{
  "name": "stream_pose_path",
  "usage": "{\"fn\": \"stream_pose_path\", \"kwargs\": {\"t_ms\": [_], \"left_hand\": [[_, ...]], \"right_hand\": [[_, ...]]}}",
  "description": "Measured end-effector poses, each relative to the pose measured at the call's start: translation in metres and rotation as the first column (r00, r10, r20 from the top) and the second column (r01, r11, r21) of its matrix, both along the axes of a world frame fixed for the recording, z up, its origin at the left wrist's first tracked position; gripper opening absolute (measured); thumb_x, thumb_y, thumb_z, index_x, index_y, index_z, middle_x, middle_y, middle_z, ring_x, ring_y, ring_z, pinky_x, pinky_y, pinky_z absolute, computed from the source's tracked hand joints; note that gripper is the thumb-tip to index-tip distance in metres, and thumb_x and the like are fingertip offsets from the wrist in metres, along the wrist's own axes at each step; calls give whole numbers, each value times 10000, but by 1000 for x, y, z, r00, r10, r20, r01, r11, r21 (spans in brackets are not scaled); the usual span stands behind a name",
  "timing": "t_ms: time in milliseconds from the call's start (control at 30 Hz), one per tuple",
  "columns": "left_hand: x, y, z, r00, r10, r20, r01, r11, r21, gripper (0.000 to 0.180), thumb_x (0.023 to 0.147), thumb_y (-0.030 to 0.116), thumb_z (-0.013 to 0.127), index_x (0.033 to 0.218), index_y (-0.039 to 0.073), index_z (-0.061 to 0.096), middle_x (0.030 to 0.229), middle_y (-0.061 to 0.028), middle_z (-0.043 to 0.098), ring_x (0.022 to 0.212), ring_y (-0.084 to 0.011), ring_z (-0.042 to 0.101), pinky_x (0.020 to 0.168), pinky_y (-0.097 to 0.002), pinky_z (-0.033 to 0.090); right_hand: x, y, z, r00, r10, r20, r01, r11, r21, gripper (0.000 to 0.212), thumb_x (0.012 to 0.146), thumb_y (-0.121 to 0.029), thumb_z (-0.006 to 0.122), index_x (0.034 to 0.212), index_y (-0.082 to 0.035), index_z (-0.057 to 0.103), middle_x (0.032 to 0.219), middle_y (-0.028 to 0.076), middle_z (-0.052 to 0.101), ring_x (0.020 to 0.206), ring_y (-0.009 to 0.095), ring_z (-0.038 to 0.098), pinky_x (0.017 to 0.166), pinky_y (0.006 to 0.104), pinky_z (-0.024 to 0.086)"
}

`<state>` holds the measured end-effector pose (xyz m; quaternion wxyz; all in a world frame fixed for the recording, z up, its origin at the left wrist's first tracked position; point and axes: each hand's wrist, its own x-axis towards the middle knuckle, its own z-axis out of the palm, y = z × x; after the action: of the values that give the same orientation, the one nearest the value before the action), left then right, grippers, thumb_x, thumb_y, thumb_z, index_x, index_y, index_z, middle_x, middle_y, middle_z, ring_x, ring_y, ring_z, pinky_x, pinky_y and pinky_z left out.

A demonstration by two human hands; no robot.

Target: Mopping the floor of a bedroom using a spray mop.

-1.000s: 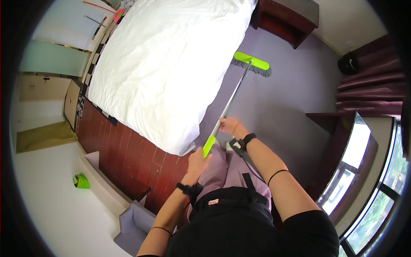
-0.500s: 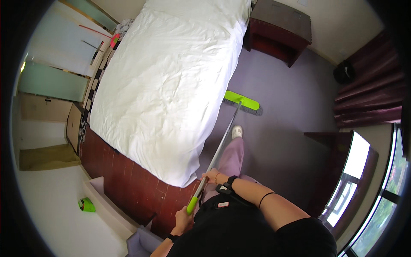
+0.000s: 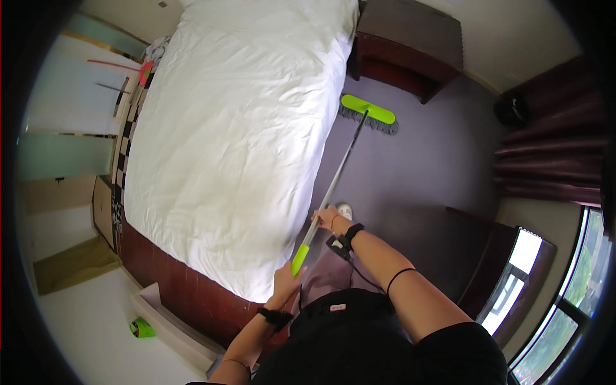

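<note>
The mop [image 3: 368, 110] is held by the left hand [image 3: 286, 281] and right hand [image 3: 330, 219]. Fingers [image 3: 319, 217] are apparently clenched around its handle [image 3: 341, 170].

This is looking like a bedroom: a white-covered bed [image 3: 224, 154] is standing left of the right hand [image 3: 330, 219]'s grip, a curtain [image 3: 545, 157] hanging right.

Grey floor [image 3: 417, 157] | on it: green-backed mop head [image 3: 369, 109], grey fringe [image 3: 385, 128] down; dark-red cabinet [image 3: 414, 32]; white-covered bed [image 3: 237, 147]

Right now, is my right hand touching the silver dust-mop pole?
Touching. The head view shows your right hand closed around the silver dust-mop pole, above its green grip.
</note>
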<state>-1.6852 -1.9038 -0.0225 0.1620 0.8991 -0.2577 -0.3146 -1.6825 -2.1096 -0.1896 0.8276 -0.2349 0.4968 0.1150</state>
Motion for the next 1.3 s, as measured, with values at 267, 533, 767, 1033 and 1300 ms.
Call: {"fn": "stream_pose_path", "kwargs": {"t_ms": [267,533,767,1033,1300], "left_hand": [[41,-161,24,988,-55,-144,62,997,41,357,766,341,586,806,11,456,601,-198,560,604,-331,580,554,-446,443],[29,-174,50,966,-231,117,202,954,222,305,683,148,589,909,27,425,668,-189,573,640,-371,575,549,-457,450],[40,-208,84,932,-295,210,256,947,193,333,609,100,567,911,33,446,641,-188,566,618,-381,557,540,-473,428],[52,-291,180,888,-454,69,400,838,372,218,644,-14,495,842,60,442,585,-193,543,590,-392,541,527,-484,412],[39,-405,179,669,-739,80,703,664,254,167,674,36,509,822,94,460,560,-154,524,570,-376,527,495,-464,397]], "right_hand": [[27,-143,-7,1000,24,-8,-25,961,-277,158,772,-6,534,863,119,505,760,170,556,662,265,583,574,377,508],[32,-143,23,995,-26,-101,11,989,-145,163,761,-113,572,811,38,535,659,127,581,557,228,605,470,355,511],[42,-204,25,970,233,-69,-243,926,-290,398,711,-245,606,905,69,457,723,128,570,561,200,591,441,315,525],[5,-242,101,999,36,-27,-38,995,-93,221,705,-215,575,741,0,539,639,92,552,554,204,577,547,346,524],[-107,-322,106,928,-345,-143,349,937,1,169,729,-194,566,736,-30,527,652,60,539,516,188,533,447,320,495]]}}
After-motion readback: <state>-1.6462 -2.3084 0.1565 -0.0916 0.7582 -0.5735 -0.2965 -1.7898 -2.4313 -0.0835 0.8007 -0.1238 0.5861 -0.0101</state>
